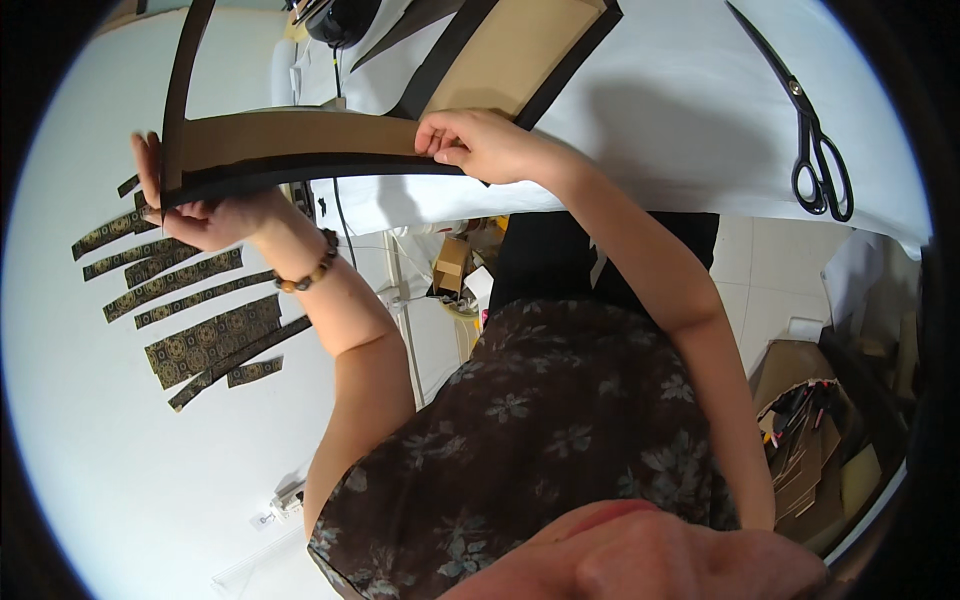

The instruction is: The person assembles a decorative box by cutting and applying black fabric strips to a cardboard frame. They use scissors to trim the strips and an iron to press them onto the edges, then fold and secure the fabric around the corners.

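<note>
Gripping a curved brown board strip [300,140], both hands, left [205,215] and right [480,145], are closed on it; cardboard box [800,440] holds pens.

The person wears a dark brown, short-sleeved garment [540,420] printed with pale grey-blue flowers; both forearms are bare. A beaded bracelet [310,268] of brown and amber beads circles the left wrist, just behind the left hand [205,215]. The right hand [480,145] carries no visible ring or band.
</note>
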`<act>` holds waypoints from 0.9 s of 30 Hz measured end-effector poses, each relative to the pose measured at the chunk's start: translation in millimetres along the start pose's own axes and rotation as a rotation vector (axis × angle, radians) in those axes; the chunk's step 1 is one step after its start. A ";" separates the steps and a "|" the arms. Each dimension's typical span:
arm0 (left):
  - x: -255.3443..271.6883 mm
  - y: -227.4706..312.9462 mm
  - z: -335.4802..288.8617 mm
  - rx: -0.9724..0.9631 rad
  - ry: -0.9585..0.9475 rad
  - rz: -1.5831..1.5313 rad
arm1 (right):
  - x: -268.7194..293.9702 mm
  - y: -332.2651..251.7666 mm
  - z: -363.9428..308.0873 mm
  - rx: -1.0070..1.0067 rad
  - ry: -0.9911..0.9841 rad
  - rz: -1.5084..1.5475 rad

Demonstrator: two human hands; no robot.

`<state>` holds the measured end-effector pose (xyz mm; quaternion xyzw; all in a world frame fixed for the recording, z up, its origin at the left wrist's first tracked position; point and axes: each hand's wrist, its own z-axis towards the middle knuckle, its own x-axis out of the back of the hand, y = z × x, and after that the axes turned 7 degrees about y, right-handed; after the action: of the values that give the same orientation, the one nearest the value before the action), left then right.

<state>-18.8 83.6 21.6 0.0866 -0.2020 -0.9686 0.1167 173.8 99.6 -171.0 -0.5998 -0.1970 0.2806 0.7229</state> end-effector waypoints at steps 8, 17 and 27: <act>6.6 7.2 -163.6 0.494 -0.014 0.247 | 0.0 21.3 15.0 -0.015 -0.016 0.087; 47.3 -28.7 -155.1 0.818 -0.278 0.267 | -2.5 19.9 11.8 -0.001 -0.049 0.123; 34.6 -29.7 -142.9 0.828 -0.374 0.277 | -10.5 25.8 12.7 0.035 0.011 0.165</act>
<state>-26.9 48.0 -123.8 -0.0777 -0.5983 -0.7808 0.1621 153.5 105.7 -193.1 -0.6028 -0.1383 0.3393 0.7088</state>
